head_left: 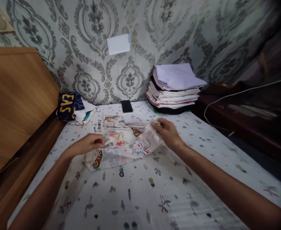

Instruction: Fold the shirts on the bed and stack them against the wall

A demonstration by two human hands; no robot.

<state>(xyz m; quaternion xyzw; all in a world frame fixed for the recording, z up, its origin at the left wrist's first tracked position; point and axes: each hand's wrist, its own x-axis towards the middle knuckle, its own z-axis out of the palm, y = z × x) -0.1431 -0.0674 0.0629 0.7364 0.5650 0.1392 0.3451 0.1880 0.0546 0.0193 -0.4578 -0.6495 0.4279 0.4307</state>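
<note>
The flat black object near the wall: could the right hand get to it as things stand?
Probably yes: nothing tall stands between the right hand and the black object, though the hand would likely need to release the printed cloth first.

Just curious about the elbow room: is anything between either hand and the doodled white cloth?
Nothing visible: the right hand pinches the white cloth, and the left hand is at its left side. The black flat object and folded stack lie beyond.
</note>
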